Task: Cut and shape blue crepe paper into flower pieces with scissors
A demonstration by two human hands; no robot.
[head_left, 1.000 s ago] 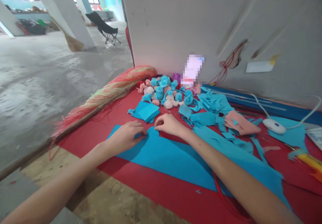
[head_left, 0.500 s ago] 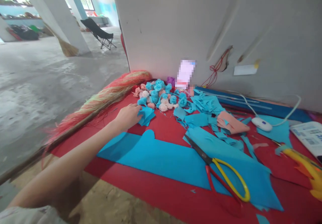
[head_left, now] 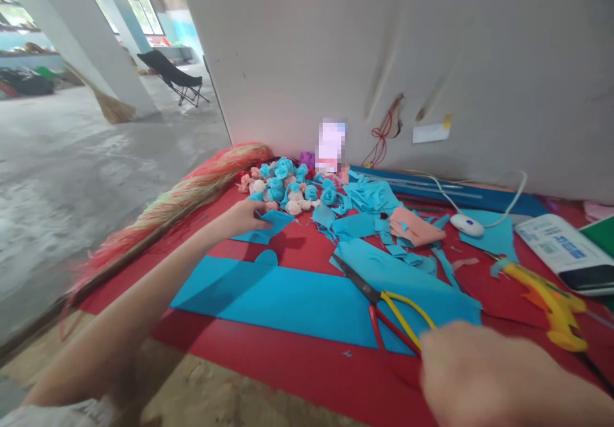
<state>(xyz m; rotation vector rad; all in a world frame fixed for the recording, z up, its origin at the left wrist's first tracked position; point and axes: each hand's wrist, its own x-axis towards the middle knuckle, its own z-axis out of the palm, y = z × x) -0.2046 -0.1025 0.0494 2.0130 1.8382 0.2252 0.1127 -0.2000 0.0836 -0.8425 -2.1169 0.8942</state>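
Observation:
My left hand (head_left: 242, 218) is closed on a piece of blue crepe paper (head_left: 271, 222), its fingers pinching the near-left part just in front of a heap of paper flowers (head_left: 283, 187). In front of it lies a long blue paper strip (head_left: 230, 286), with a small rounded blue piece (head_left: 267, 258) at its far edge. Scissors (head_left: 367, 289) with red and yellow handles rest across the blue paper, blades pointing away to the left. My right hand (head_left: 472, 369) is at the handle end of the scissors, blurred, so its fingers and any grip are hidden.
A yellow glue gun (head_left: 551, 302) and a white pack (head_left: 556, 241) lie at the right, with a white switch (head_left: 467, 225) on a cord behind. Blue scraps (head_left: 369, 197) and peach paper (head_left: 415, 227) sit mid-table. A straw bundle (head_left: 192, 190) lines the left edge. A phone (head_left: 330, 144) leans on the panel.
My right hand has come into view at the lower right, reaching the scissors' handles. My left hand has raised the blue paper slightly, and more of it shows. The view has turned a little right.

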